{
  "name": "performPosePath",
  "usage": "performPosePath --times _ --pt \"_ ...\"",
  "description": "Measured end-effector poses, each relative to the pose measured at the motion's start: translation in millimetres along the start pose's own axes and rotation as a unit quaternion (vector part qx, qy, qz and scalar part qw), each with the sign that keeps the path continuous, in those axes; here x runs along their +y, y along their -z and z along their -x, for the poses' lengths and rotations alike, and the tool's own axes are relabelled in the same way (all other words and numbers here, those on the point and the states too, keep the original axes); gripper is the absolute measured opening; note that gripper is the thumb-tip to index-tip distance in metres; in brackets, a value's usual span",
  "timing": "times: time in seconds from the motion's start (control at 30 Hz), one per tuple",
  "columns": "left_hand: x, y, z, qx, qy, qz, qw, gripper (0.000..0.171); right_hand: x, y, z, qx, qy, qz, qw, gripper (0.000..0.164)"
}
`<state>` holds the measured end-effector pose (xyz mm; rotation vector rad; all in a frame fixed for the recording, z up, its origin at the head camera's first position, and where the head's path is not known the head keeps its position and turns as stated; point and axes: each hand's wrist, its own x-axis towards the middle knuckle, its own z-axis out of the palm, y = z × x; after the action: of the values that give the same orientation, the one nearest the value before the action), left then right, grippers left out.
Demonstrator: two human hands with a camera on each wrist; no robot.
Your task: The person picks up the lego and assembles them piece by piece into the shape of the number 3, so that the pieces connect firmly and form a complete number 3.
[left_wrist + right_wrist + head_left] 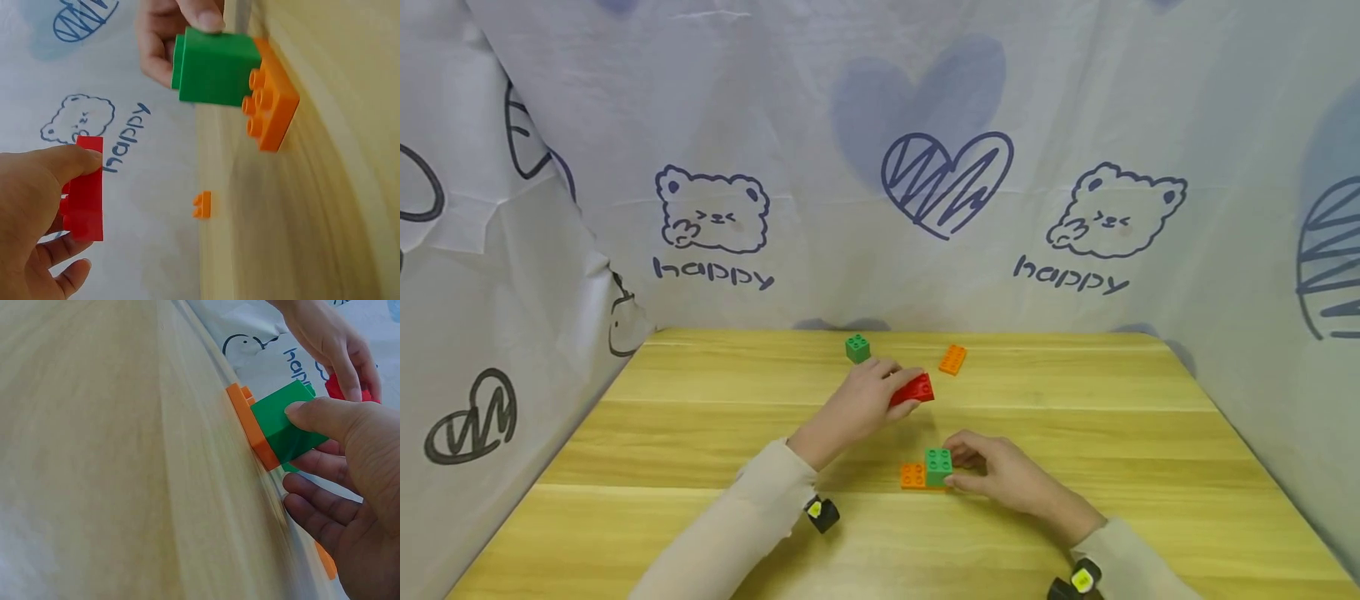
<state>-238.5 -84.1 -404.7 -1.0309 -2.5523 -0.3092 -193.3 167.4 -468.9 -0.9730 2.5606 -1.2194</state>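
Observation:
My left hand (867, 395) pinches a red toy brick (916, 388) between thumb and fingers, held up over the table. In the left wrist view the red brick (87, 194) shows its smooth side, studs facing the palm. Lower and to the right, my right hand (1000, 471) pinches a green block (938, 467) by its sides. That green block (289, 422) sits on the right half of a flat orange brick (913, 476), which lies on the table. The orange brick's bare studs (257, 100) show on its uncovered half.
A second green block (857, 348) stands at the table's back edge, just beyond my left hand. Another flat orange brick (952, 360) lies at the back, right of it. Behind the wooden table (1075, 400) hangs a printed white cloth (820, 275).

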Motion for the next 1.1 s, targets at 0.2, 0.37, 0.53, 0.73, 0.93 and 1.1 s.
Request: performPosePath --times 0.2,0.37,0.53,0.73,0.93,1.1 --pt "6.7 1.8 9.5 0.015 -0.027 0.023 0.9992 0.044 2.1 0.0 0.0 0.007 0.013 0.003 1.000 0.035" --pt "14.3 2.9 17.7 -0.017 -0.023 0.057 0.9980 0.044 2.5 -0.1 -0.1 0.009 0.016 -0.002 1.000 0.035" --pt "22.3 4.6 25.1 -0.050 -0.002 0.084 0.9952 0.044 2.6 -0.1 -0.5 0.006 0.008 -0.011 1.000 0.033" --pt "27.4 2.4 30.4 -0.080 0.009 0.109 0.9907 0.046 2.2 -0.3 -0.3 0.005 0.000 -0.021 1.000 0.032" --pt "31.0 -1.0 32.6 -0.088 0.013 0.123 0.9884 0.045 1.8 -0.4 0.0 0.007 0.004 -0.015 1.000 0.033" --pt "33.5 -3.6 33.3 -0.086 0.005 0.117 0.9895 0.043 1.7 -0.5 -0.1 0.006 0.013 -0.010 1.000 0.033"
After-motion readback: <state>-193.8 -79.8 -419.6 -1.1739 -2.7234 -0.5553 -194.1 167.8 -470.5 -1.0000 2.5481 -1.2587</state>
